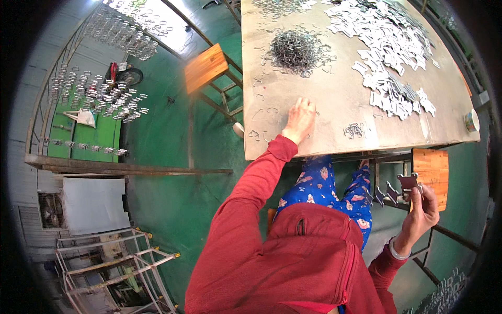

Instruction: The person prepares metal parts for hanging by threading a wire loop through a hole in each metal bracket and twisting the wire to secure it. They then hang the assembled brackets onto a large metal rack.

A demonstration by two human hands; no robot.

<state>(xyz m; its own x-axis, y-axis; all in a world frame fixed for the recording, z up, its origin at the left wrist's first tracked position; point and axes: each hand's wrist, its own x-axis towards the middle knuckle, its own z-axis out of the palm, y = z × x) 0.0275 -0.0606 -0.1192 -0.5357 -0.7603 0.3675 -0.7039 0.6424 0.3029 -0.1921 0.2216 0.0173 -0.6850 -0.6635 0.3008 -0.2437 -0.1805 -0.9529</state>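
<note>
Head view: right hand point(422, 213) grips a flat, notched dark plate point(408, 181); left hand point(300, 119), fingers curled, contents unclear, at tan desk point(334, 89) near curved wire hooks point(298, 49).

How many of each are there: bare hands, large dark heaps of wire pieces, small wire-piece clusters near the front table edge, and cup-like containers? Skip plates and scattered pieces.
Bare hands: 2 (left hand, right hand)
Large dark heap: 1
Small cluster: 1
Cup-like container: 1
Total: 5
</note>
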